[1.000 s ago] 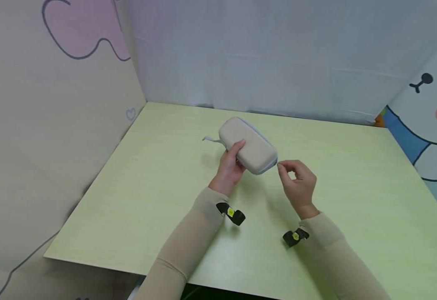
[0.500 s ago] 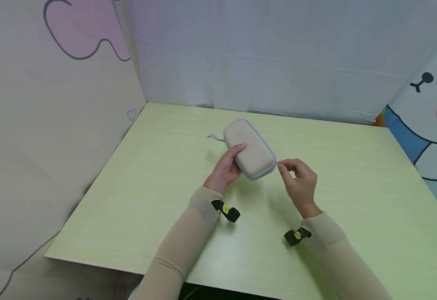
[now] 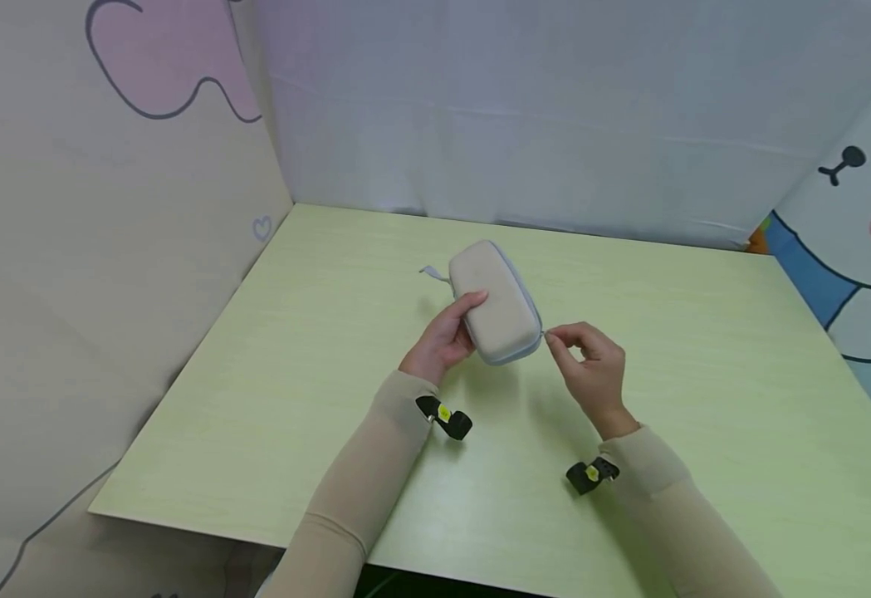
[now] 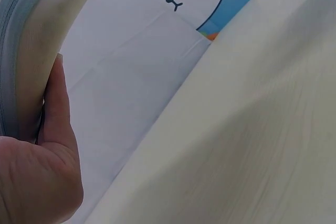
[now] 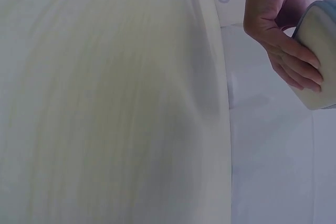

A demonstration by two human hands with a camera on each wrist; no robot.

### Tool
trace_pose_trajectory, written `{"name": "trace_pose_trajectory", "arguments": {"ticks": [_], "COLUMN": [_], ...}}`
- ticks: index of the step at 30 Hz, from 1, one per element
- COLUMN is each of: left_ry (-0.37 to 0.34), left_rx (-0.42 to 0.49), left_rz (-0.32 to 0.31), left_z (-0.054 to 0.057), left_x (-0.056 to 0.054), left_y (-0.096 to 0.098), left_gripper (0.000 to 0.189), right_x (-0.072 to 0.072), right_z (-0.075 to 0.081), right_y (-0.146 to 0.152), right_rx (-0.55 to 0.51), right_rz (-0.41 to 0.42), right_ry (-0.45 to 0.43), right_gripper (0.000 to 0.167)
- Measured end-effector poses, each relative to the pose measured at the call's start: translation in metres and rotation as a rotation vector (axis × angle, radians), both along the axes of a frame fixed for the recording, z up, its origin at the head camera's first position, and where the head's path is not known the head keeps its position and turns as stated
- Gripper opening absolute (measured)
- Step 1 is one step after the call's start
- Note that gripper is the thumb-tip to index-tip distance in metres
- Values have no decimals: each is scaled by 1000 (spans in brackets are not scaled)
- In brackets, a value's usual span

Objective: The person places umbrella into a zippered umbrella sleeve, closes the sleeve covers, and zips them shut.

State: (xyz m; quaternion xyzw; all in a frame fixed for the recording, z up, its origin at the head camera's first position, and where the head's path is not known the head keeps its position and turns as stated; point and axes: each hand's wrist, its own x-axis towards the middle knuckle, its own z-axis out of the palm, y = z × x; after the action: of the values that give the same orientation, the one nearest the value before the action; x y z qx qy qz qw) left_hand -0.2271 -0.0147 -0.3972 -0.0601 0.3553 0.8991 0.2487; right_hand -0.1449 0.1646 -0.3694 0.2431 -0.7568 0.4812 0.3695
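A beige zippered case (image 3: 495, 303) with blue-grey trim is held tilted above the table in the head view. My left hand (image 3: 438, 340) grips it from its left side, thumb across the broad face and the other fingers behind. At the case's lower right corner, my right hand (image 3: 592, 365) pinches the small zipper pull (image 3: 544, 334) between thumb and forefinger. A grey wrist strap (image 3: 433, 273) sticks out from the left edge. The left wrist view has the trim (image 4: 10, 51) up close beside my hand. In the right wrist view, left-hand fingers (image 5: 294, 61) curl under the case.
The pale yellow-green table (image 3: 293, 432) spreads under both hands, its front edge close to the person. A whitish sheet (image 3: 517, 116) hangs along the back, with a decorated wall (image 3: 181, 191) at the left. Small black cameras (image 3: 453, 423) sit on both wrists.
The case has turned steeper and come down a little towards me with my left hand. My right hand, at the same corner throughout, has shifted slightly left and down.
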Motion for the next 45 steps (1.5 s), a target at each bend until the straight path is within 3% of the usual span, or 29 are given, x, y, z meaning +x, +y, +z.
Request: {"name": "trace_pose_trajectory", "arguments": {"ticks": [6, 12, 16, 19, 22, 25, 28, 32, 35, 39, 45], "left_ry": [5, 28, 32, 49, 66, 88, 113, 124, 120, 131, 135], "left_rx": [-11, -15, -32, -54, -73, -78, -86, -99, -100, -97, -130], "left_rz": [-30, -82, -101, -118, -122, -109, -102, -88, -77, -106, -167], "left_z": [-2, -5, -6, -6, -7, -8, -8, -7, -7, -9, -11], "left_x": [-1, -2, -2, -1, -1, -2, -3, -3, -3, -4, -3], "left_y": [-3, -6, -8, -9, -11, -13, -15, -17, -20, -22, -21], "left_gripper": [48, 45, 46, 49, 51, 51, 51, 53, 53, 51, 53], "right_x": [-11, -12, -13, -13, -13, -13, -9, -1, 2, 4, 4], "right_z": [-19, -20, -19, -18, -17, -15, -7, 9, 17, 18, 15], "right_y": [9, 12, 13, 16, 17, 17, 14, 5, 2, 3, 4], "right_rx": [-9, -13, -15, -21, -31, -23, 52, 232, 311, 315, 305], "right_rz": [43, 126, 219, 312, 398, 446, 469, 443, 393, 357, 367], "right_ry": [-27, -76, -131, -242, -422, -600, -680, -657, -602, -525, -495], "right_gripper": [7, 12, 4, 11, 8, 6, 9, 11, 13, 16, 18]}}
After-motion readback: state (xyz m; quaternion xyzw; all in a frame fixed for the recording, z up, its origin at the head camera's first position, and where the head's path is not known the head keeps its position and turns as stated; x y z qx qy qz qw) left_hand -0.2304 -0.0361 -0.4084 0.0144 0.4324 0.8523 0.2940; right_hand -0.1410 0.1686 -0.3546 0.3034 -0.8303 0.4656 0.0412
